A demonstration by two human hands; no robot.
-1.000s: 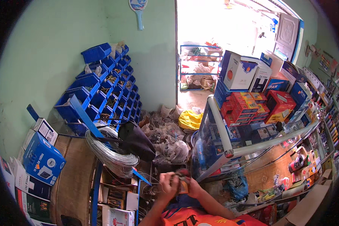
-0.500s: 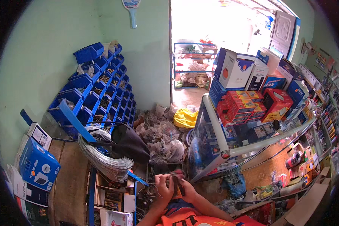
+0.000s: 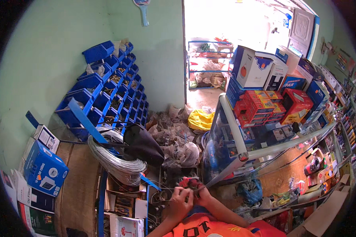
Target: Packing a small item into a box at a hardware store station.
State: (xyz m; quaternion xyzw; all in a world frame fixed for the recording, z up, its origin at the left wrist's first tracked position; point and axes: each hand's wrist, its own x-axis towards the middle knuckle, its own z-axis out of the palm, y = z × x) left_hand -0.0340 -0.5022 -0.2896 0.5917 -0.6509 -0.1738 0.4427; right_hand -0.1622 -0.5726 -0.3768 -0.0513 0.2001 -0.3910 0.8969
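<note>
My left hand (image 3: 181, 200) and my right hand (image 3: 203, 194) meet low in the middle of the view, in front of my orange shirt. The right one is closed round a small dark-and-red thing (image 3: 192, 183) whose kind I cannot make out. Bent and pinched together, the left fingers press close beside it; what they grip is hidden. Just left of the hands, a thin loose strand of wire curves near the left fingers, and a coil of silvery wire (image 3: 116, 162) hangs on a blue frame. A black bag (image 3: 143, 145) hangs next to the coil.
Blue parts bins (image 3: 83, 96) climb the left wall. Clear plastic bags (image 3: 182, 152) and a yellow bag (image 3: 200, 119) lie on the floor ahead. To the right stands a glass display case (image 3: 225, 158) stacked with boxes (image 3: 261, 108). A wooden bench (image 3: 77, 185) is at left.
The view has shifted, so the surroundings appear farther right. My hands stay together, turned a little; the left fingers now sit lower against the right hand, and more of the red shows.
</note>
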